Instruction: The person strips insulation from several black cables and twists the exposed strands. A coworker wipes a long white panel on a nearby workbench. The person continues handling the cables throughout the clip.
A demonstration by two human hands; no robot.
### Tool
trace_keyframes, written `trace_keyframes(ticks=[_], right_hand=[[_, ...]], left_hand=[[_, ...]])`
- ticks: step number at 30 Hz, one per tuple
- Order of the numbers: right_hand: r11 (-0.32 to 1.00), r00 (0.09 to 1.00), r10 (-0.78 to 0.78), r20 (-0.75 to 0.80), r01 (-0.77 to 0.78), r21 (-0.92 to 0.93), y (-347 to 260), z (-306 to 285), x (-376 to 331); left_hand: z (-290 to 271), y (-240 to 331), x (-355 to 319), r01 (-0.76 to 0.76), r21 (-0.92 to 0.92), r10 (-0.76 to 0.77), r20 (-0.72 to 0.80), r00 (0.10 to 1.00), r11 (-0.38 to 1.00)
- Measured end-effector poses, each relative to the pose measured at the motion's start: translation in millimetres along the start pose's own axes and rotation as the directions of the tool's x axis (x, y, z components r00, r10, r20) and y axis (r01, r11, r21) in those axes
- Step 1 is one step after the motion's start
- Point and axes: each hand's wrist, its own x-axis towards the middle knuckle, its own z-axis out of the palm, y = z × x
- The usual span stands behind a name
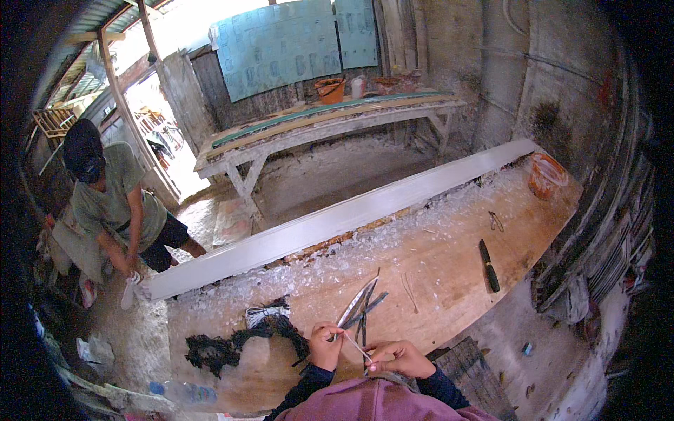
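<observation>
Near the wooden worktop's front edge, my left hand (pixel 325 345) is closed in a pinch on one end of a thin white cord (pixel 357 346). The cord slants down to my right hand (pixel 401 359), whose fingertips pinch its other end. Just beyond my left hand lie several narrow dark strips (pixel 372 306) and a whitish strip (pixel 354 302), crossing one another; whether my fingers also hold any of these, I cannot tell. To the left of my left hand are a tangled black bundle of cords (pixel 210 353) and a bundle of white cord (pixel 265 313).
A long white board (pixel 337 217) spans the worktop (pixel 449 281), with pale scraps along it. A black-handled knife (pixel 489 266) and an orange tub (pixel 546 175) are on the right. Another person (pixel 119 189) bends at the board's left end. Behind stands a bench (pixel 281 144) with an orange bucket (pixel 330 90).
</observation>
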Motion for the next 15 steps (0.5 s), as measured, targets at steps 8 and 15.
trace_keyframes(ticks=[8, 15], right_hand=[[0.995, 0.905, -0.029, -0.424, -0.015, -0.101, 8, -4, 7], [0.655, 0.656, -0.359, -0.664, -0.330, -0.680, 17, -19, 8]], left_hand=[[2, 26, 3, 0.023, -0.054, -0.005, 0.319, 0.948, 0.998], [3, 39, -7, 0.205, -0.424, 0.237, 0.776, 0.585, 0.882]])
